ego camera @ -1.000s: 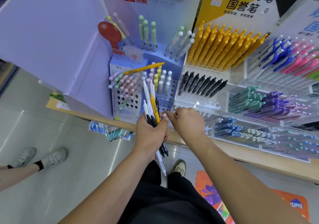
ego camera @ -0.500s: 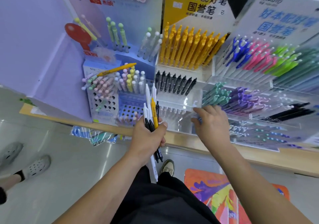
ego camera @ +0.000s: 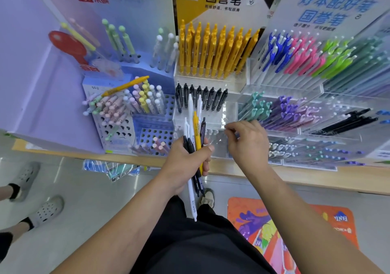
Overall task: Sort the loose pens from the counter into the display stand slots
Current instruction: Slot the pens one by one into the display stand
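Note:
My left hand [ego camera: 185, 164] grips a bundle of loose pens [ego camera: 196, 130], white, yellow and black ones, upright in front of the clear display stand [ego camera: 232, 109]. The stand holds a row of yellow pens [ego camera: 211, 52] and, below it, a row of black pens [ego camera: 200, 98]. My right hand [ego camera: 249, 145] hovers just right of the bundle with loosely curled fingers and nothing visible in them. Its thumb and forefinger point towards the pen tops. A second clear stand [ego camera: 316, 96] to the right carries blue, pink, green, teal and purple pens.
A blue perforated holder [ego camera: 147, 134] with pastel pens stands left of the bundle, and a yellow pen [ego camera: 126, 85] lies across it. The wooden counter edge [ego camera: 295, 174] runs below. Another person's feet [ego camera: 42, 210] are at the left. An orange mat [ego camera: 299, 227] lies on the floor.
My right hand has drawn back from the clear slots on the right and moved left towards the bundle. My left hand keeps hold of the pens.

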Demonstrator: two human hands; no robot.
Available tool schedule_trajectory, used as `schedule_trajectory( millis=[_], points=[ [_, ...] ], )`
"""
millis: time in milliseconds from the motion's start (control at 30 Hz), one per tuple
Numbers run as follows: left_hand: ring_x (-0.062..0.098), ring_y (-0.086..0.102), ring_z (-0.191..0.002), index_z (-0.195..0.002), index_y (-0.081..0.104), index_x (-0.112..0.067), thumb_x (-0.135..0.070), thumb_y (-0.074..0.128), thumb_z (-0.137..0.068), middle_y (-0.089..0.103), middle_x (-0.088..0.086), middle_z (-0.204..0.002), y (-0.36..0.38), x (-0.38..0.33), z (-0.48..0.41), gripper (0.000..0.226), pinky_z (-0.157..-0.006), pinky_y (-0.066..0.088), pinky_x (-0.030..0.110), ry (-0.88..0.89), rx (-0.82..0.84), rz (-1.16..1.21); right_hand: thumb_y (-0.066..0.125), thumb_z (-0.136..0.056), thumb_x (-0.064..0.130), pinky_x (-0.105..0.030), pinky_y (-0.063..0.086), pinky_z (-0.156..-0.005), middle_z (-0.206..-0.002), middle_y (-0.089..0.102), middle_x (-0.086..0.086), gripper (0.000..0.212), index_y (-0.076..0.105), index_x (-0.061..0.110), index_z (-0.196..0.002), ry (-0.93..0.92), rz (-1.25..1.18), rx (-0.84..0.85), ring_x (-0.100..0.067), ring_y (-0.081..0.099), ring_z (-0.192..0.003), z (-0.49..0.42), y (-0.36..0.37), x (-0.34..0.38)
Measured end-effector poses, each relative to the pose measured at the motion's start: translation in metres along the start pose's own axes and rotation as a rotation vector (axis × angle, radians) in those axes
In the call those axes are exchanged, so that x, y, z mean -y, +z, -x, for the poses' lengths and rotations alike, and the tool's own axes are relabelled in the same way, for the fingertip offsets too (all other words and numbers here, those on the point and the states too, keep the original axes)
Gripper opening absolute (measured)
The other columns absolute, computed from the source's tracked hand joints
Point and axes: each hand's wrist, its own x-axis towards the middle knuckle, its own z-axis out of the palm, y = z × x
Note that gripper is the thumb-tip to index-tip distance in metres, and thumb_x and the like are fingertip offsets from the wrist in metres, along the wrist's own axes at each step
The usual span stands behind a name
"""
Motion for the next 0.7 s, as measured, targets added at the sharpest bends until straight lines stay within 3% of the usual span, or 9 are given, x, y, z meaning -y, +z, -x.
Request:
schedule_trajectory(
  millis=[167,233,300,367,433,567,700],
  points=[
    [0.026,0.059,-0.061,-0.107,0.066,-0.005,-0.008,0.070,-0.098,0.061,0.012,-0.072,0.006,-0.006,0.000,0.011,-0.056,0.055,0.035,-0.007,0.067,-0.012,0.073,-0.092,0.032,-0.038,0.051,-0.075,-0.089,0.077,0.006,0.030,0.074,0.017,-0.118,0.115,-0.048,0.032,-0.023,0.061,-0.081,0.005,-0.018,0.007],
    [0.026,0.059,-0.060,-0.105,0.067,-0.004,-0.007,0.070,-0.098,0.061,0.013,-0.072,0.008,-0.008,0.000,0.009,-0.055,0.054,0.035,-0.001,0.103,-0.022,0.067,-0.096,0.036,-0.032,0.049,-0.076,-0.088,0.076,0.008,0.024,0.077,0.018,-0.107,0.089,-0.133,-0.029,-0.017,0.062,-0.080,0.008,-0.035,0.022],
    [0.026,0.059,-0.057,-0.096,0.068,-0.004,-0.007,0.070,-0.097,0.062,0.013,-0.068,0.008,-0.010,0.000,0.004,-0.056,0.053,0.035,0.002,0.160,-0.059,0.067,-0.097,0.036,-0.023,0.048,-0.069,-0.077,0.073,0.011,0.019,0.078,0.021,-0.091,0.212,-0.416,0.041,-0.008,0.062,-0.072,0.006,-0.052,0.042],
    [0.025,0.058,-0.053,-0.082,0.068,-0.007,-0.007,0.070,-0.096,0.062,0.013,-0.064,0.007,-0.012,0.001,0.014,-0.055,0.052,0.034,0.020,0.214,-0.096,0.070,-0.097,0.035,-0.030,0.047,-0.058,-0.060,0.065,0.003,0.028,0.072,0.019,-0.075,0.397,-0.739,0.250,-0.017,0.060,-0.057,0.003,-0.064,0.059],
    [0.027,0.059,-0.054,-0.077,0.070,-0.013,-0.011,0.071,-0.097,0.065,0.015,-0.068,0.004,-0.015,0.002,0.021,-0.055,0.052,0.034,0.041,0.251,-0.102,0.070,-0.098,0.032,-0.034,0.045,-0.054,-0.053,0.058,-0.013,0.035,0.069,0.010,-0.070,0.506,-0.954,0.344,-0.028,0.057,-0.050,0.003,-0.069,0.065],
    [0.031,0.066,-0.061,-0.100,0.069,-0.002,-0.011,0.067,-0.101,0.072,0.020,-0.079,0.000,-0.021,0.000,0.009,-0.056,0.057,0.037,0.038,0.182,0.010,0.070,-0.097,0.029,-0.033,0.039,-0.058,-0.063,0.046,-0.026,0.040,0.065,-0.005,-0.078,0.590,-0.937,0.178,-0.018,0.044,-0.058,-0.002,-0.073,0.066],
    [0.028,0.068,-0.059,-0.098,0.064,-0.002,-0.013,0.066,-0.102,0.076,0.017,-0.080,-0.006,-0.029,-0.006,0.012,-0.051,0.056,0.035,0.080,0.053,0.044,0.066,-0.100,0.024,-0.038,0.054,-0.060,-0.073,0.064,-0.027,0.030,0.069,-0.003,-0.087,0.572,-0.960,0.093,-0.022,0.062,-0.062,-0.019,-0.086,0.065]
  ],
)
